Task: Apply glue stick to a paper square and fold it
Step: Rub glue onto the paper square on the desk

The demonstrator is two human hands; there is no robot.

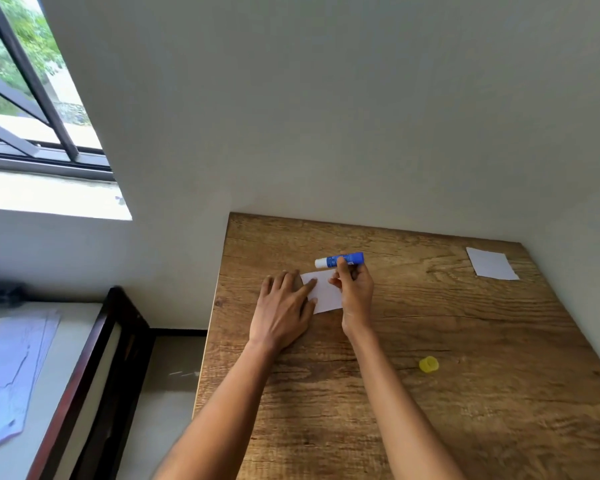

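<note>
A white paper square (326, 292) lies flat on the wooden table (430, 410). My left hand (284, 310) rests palm down on its left part, fingers spread and pressing it to the wood. My right hand (354, 289) grips a blue glue stick (340, 260) just past the paper's far edge. The stick lies nearly level, its uncapped white end pointing left. Whether that tip touches the paper is not clear. The paper's right edge is hidden behind my right hand.
A yellow cap (429, 364) sits on the table to the right, nearer to me. A second white paper (492, 264) lies at the far right corner by the wall. Left of the table is a gap, a dark-framed bed and a window.
</note>
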